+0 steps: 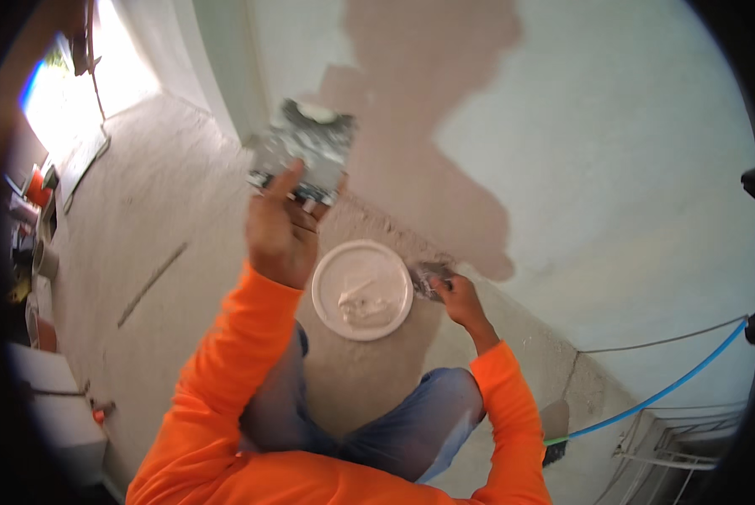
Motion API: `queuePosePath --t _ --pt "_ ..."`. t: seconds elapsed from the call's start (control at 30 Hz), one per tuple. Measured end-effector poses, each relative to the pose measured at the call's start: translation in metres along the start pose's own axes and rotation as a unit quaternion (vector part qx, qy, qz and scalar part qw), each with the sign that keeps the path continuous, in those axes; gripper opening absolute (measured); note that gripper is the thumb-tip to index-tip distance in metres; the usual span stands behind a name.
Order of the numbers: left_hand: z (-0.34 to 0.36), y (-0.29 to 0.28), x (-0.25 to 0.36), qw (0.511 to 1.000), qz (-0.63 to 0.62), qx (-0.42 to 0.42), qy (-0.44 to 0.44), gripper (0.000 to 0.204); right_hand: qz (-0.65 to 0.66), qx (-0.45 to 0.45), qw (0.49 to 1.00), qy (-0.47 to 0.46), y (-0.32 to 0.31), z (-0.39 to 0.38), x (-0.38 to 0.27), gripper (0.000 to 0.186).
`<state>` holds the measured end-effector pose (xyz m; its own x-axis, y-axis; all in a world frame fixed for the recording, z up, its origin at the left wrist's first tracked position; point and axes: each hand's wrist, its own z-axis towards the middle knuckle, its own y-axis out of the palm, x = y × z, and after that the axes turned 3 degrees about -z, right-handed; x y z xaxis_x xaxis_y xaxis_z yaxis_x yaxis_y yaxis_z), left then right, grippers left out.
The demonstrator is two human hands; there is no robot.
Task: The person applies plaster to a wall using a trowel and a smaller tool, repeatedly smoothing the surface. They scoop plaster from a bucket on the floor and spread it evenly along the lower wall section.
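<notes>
My left hand point(286, 229) is closed on a wide, flat metal putty knife point(302, 151) raised before the wall. White paste is smeared over its blade, with a thicker lump near the far edge. In my right hand point(464, 305) is a smaller putty knife point(430, 280), its blade close to the right rim of a round white bucket point(317, 295); whether it touches the rim I cannot tell. Pale creamy putty point(369, 305) lies inside the bucket, which stands on the floor in front of my knees.
The pale wall point(596, 143) ahead carries a large beige patch point(432, 109). A blue-handled broom point(659, 396) leans at the right. Beside it is a metal rack point(672, 459). Several pots and containers point(45, 261) line the left side, near a white box point(58, 404). A thin stick point(152, 284) lies on the concrete floor.
</notes>
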<state>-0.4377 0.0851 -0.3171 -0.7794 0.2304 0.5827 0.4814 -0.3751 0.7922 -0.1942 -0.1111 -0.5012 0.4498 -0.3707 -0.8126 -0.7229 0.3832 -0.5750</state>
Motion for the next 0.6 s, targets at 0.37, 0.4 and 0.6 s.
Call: queuePosePath --t 0.37,0.4,0.6 --pt "-0.094 -0.022 0.111 0.965 0.13 0.214 0.074 0.028 -0.397 -0.172 0.79 -0.435 0.126 0.087 0.079 0.045" --pt "-0.092 -0.027 0.112 0.959 0.133 0.244 0.06 0.027 -0.404 -0.166 0.782 -0.444 0.135 0.095 0.075 0.046" --pt "-0.057 -0.065 0.108 0.978 0.132 0.151 0.059 0.03 -0.53 -0.262 0.719 -0.367 0.162 0.108 0.052 0.029"
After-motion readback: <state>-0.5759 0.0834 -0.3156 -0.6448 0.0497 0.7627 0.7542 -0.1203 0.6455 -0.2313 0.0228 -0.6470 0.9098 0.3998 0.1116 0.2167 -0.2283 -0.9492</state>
